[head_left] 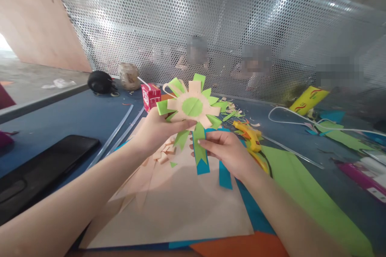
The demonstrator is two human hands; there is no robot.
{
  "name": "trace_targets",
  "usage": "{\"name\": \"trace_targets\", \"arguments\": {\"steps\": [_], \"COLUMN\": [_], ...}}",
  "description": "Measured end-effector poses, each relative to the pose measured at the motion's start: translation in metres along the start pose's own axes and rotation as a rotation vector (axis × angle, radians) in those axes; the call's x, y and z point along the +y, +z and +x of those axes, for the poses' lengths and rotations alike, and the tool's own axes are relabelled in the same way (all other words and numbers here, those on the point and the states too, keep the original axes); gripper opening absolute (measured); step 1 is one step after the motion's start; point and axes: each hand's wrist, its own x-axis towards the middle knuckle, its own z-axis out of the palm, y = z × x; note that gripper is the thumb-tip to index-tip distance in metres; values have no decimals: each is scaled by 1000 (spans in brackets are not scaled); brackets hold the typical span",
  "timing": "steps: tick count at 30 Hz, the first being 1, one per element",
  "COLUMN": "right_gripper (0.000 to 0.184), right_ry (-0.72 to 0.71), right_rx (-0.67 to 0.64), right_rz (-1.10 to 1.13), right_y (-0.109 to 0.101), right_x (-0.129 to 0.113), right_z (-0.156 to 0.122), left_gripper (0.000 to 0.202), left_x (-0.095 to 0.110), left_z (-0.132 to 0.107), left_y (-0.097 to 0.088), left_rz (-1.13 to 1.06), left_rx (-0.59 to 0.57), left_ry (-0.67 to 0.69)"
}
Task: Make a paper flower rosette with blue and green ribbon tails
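A paper rosette (196, 107) in peach and light green, with a round green centre and notched green tails, is raised above the table. My left hand (159, 127) grips its lower left edge, thumb across the front. Between the thumb and fingers of my right hand (229, 151) is a blue paper strip (203, 167), laid behind one green tail (199, 142); the thumb presses near that tail. Another blue strip (225, 176) lies below on a large peach sheet (193, 204). Small folded peach pieces (164, 153) lie on the sheet to the left.
A yellow glue gun (250, 134) lies right of my hands, with glue sticks (294, 151) and a green sheet (313, 196) nearby. A red drink carton (150, 97) stands behind my left hand. A black phone (45, 164) rests at left. Perforated metal panels rise behind the table.
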Motion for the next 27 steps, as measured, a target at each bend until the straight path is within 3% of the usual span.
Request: {"name": "trace_targets", "arguments": {"steps": [13,27], "right_gripper": [15,14], "right_ry": [-140,-100], "right_rx": [-6,6], "right_rz": [-272,-317], "right_y": [3,3], "right_x": [-5,-6], "right_z": [-1,0], "left_gripper": [25,26], "left_x": [2,2], "left_z": [1,4], "left_y": [-2,-5], "left_rz": [-5,-92], "left_rx": [9,47], "left_ry": [40,-1]}}
